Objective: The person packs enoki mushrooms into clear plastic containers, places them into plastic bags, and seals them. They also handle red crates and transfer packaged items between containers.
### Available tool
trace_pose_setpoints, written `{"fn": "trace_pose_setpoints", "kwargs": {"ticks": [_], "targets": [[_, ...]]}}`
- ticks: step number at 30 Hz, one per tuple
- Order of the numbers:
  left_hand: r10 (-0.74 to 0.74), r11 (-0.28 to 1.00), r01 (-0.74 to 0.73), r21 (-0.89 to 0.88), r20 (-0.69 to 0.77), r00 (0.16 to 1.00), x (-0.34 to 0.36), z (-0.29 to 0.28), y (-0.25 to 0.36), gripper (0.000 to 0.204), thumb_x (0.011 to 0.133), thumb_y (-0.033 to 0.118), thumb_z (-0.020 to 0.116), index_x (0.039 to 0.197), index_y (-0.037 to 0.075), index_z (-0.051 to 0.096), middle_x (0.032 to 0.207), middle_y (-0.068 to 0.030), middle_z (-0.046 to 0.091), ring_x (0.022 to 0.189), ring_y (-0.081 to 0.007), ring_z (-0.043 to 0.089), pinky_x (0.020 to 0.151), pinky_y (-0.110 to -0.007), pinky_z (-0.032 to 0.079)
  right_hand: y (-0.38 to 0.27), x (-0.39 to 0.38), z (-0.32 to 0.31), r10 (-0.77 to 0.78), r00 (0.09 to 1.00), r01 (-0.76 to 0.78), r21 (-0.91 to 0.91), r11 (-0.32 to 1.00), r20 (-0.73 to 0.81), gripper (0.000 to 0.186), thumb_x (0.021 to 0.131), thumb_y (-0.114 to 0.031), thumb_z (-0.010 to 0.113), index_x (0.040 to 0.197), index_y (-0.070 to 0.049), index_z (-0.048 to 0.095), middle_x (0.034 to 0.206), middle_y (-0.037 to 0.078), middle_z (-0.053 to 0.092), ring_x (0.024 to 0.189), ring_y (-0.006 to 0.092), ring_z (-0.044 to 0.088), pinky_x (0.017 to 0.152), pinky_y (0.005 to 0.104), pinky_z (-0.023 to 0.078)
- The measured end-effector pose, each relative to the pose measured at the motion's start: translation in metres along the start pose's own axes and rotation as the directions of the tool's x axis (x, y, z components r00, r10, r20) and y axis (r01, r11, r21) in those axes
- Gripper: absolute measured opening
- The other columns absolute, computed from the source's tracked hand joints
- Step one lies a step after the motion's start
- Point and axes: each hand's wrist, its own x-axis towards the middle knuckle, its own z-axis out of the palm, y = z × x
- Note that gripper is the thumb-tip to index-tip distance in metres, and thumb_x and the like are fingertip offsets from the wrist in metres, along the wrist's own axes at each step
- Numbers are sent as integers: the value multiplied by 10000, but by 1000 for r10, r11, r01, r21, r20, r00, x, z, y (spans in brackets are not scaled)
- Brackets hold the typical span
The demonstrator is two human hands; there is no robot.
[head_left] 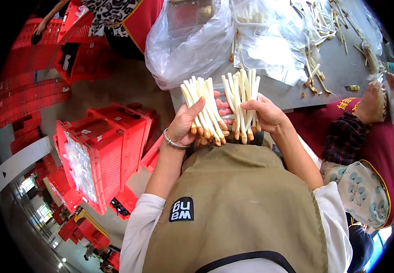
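A bundle of slender cream-white stalks point(201, 102) with brownish ends is gripped in my left hand point(185, 122), thumb across the front. My right hand point(270, 114) closes on a second bundle of the same stalks point(243, 100), its thumb laid over them. Both bundles stand side by side with a narrow gap between, brown ends toward me. I cannot make out the exact kind of stalk. Between the bundles, fingertips and the edge of a clear plastic tray point(228, 116) show in part. The hands are just off the near edge of the grey table point(288, 103).
A large clear plastic bag point(185, 54) hangs over the table's left corner. Clear trays point(263, 52) lie beyond my hands, loose stalks point(315, 75) to their right. Red crates point(110, 145) are stacked at left. A co-worker's hand point(371, 103) is at right; another person stands at upper left.
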Motion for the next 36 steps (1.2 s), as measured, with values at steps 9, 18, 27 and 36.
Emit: {"fn": "trace_pose_setpoints", "kwargs": {"ticks": [9,18,27,36], "targets": [[-16,998,19,58,-52,999,-11,7,4,439,927,226,463,1257,-44,360,1117,-171,557,1008,-279,584,867,-521,484,9,-2,-6,-24,990,4,139,990,141,515,749,14,459,1254,77,381,1190,238,518,1067,328,557,869,447,503],[47,998,-38,58,-160,986,-12,12,6,365,897,176,542,1180,-22,423,990,-144,578,890,-239,615,740,-429,562,6,-3,2,25,989,-44,127,991,149,505,805,-11,456,1296,44,353,1261,223,476,1084,323,548,814,458,529],[113,970,-25,240,-360,926,-8,13,-11,400,789,11,622,1149,1,448,1016,-118,584,866,-208,608,711,-388,570,16,-1,-1,51,998,-52,19,998,31,423,820,-19,468,1240,14,428,1148,165,560,1033,291,578,767,421,544],[116,894,20,447,-275,954,-7,30,-17,468,733,-51,675,1166,-16,502,1095,-77,585,970,-149,576,838,-283,471,19,-9,32,19,975,-53,-145,988,-222,274,827,-48,517,1097,-7,501,978,90,580,803,158,599,620,317,522]]}}
